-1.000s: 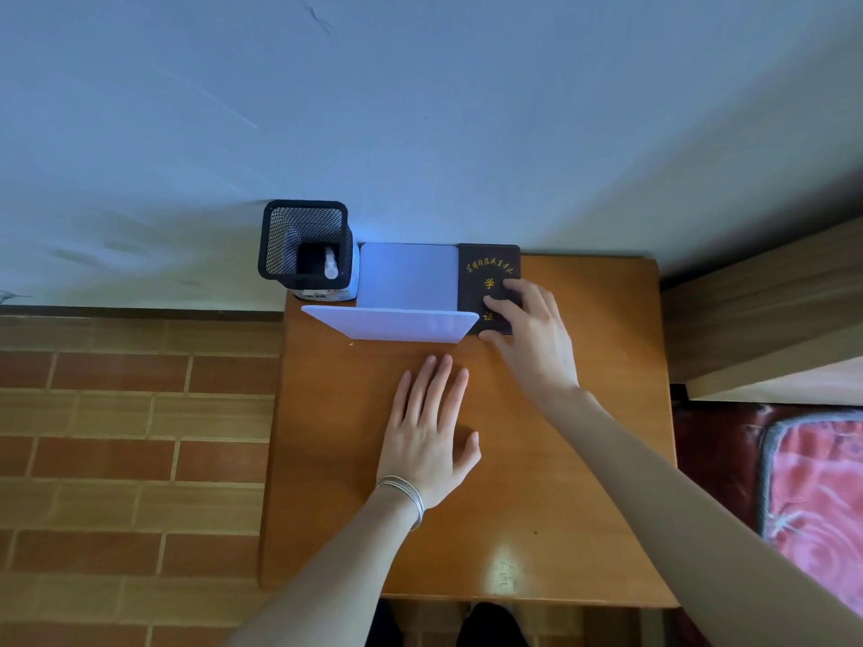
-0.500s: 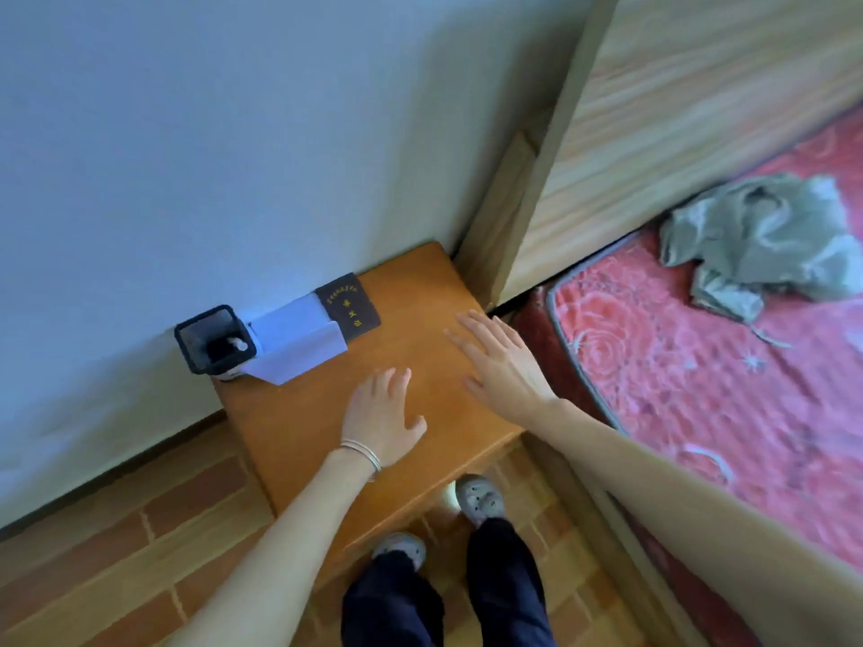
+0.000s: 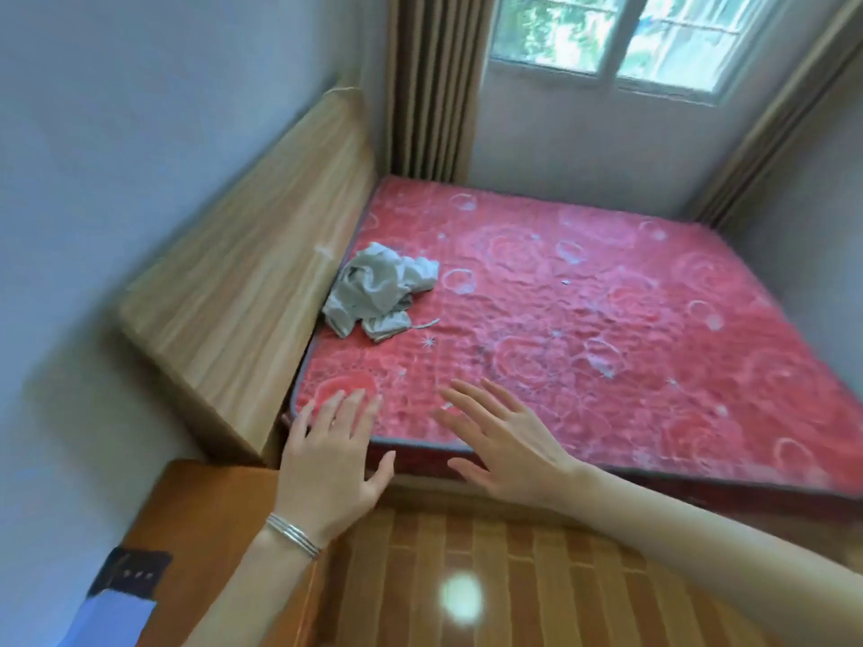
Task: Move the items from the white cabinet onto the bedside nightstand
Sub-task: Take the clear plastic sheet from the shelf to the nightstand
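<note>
The orange wooden nightstand (image 3: 205,520) sits at the lower left, beside the bed. On its left part lie a dark booklet (image 3: 128,572) and a pale blue-white bookend (image 3: 112,621), both cut off by the frame edge. My left hand (image 3: 327,464), with thin bracelets at the wrist, hovers flat with fingers spread over the nightstand's right edge and the mattress corner. My right hand (image 3: 504,441) is held out flat and empty over the mattress edge. The white cabinet is not in view.
A bed with a red patterned mattress (image 3: 607,319) fills the middle and right. A crumpled grey cloth (image 3: 378,291) lies near the wooden headboard (image 3: 243,282). Brown curtains (image 3: 434,81) and a window (image 3: 616,35) are at the back. Wood-look floor (image 3: 537,581) lies below.
The view has swung right, from the nightstand to the bed. My right hand let go of the dark booklet and both hands lifted off the nightstand top, moving rightward.
</note>
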